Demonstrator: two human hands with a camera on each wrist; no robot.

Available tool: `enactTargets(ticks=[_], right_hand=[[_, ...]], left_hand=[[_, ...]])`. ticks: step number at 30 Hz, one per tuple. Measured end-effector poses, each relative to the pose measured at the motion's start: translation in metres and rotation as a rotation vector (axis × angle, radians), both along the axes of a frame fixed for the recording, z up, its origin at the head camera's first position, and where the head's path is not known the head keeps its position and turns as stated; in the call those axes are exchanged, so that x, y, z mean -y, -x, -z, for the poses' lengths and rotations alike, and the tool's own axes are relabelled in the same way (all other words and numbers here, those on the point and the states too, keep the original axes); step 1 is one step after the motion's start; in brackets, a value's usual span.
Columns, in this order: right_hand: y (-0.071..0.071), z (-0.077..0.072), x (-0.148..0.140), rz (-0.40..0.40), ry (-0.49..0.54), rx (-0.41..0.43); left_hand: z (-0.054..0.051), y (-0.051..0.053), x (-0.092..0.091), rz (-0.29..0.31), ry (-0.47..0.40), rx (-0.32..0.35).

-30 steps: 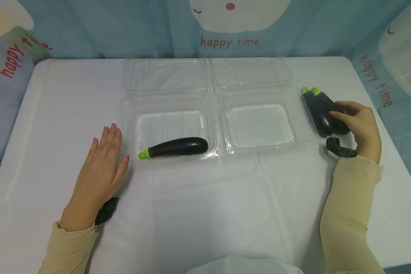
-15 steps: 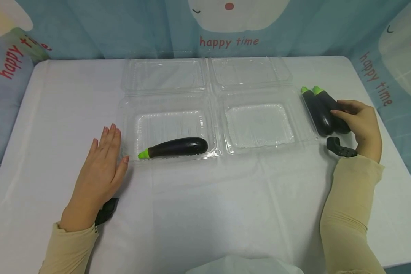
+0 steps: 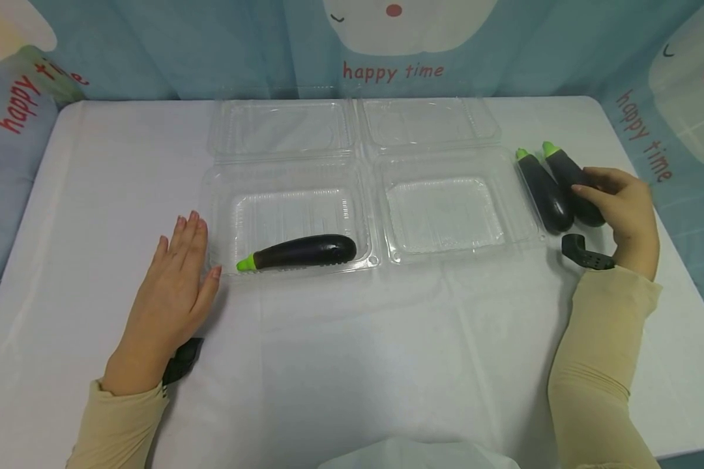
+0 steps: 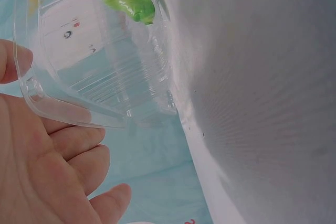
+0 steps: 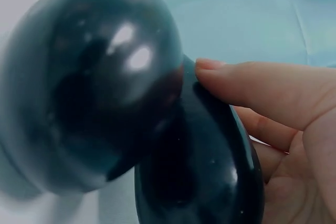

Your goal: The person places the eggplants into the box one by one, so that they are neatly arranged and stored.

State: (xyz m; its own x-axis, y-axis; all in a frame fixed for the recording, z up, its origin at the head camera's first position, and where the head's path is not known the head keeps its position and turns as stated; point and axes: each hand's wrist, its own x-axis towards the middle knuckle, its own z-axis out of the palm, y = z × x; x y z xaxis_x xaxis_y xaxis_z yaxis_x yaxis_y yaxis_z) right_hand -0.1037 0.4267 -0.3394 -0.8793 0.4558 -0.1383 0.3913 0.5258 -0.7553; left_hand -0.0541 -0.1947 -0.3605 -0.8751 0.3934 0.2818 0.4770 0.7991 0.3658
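At the right of the table, my right hand [image 3: 628, 202] grips a dark eggplant [image 3: 572, 179] with a green stem end, thumb on one side and fingers on the other. Close on its left lies a second eggplant [image 3: 544, 192], large in the foreground of the right wrist view. A third eggplant [image 3: 305, 252] lies along the front of the left clear plastic clamshell box [image 3: 287, 176]. Beside that box's left edge rests my left hand [image 3: 173, 280], its fingers straight. In the left wrist view the fingers [image 4: 79, 142] are near the box's rim; whether they touch it is unclear.
A second clear clamshell box [image 3: 446, 215] stands lid-open right of the first, its lid [image 3: 428, 124] folded back toward the blue curtain [image 3: 240, 45]. White cloth covers the table [image 3: 352, 352].
My right hand has shifted slightly right and away from me with the gripped eggplant, opening a small gap beside the other one. The left hand stays put.
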Motion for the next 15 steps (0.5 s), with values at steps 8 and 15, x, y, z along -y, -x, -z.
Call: enactTargets(ticks=[8, 15], right_hand=[[0.000, -0.010, 0.006, -0.016, 0.039, -0.070], [0.008, 0.002, -0.011, 0.005, 0.040, -0.072]], left_hand=[[0.000, 0.000, 0.000, 0.001, -0.007, 0.002], [0.001, 0.001, 0.000, 0.000, -0.012, -0.001]])
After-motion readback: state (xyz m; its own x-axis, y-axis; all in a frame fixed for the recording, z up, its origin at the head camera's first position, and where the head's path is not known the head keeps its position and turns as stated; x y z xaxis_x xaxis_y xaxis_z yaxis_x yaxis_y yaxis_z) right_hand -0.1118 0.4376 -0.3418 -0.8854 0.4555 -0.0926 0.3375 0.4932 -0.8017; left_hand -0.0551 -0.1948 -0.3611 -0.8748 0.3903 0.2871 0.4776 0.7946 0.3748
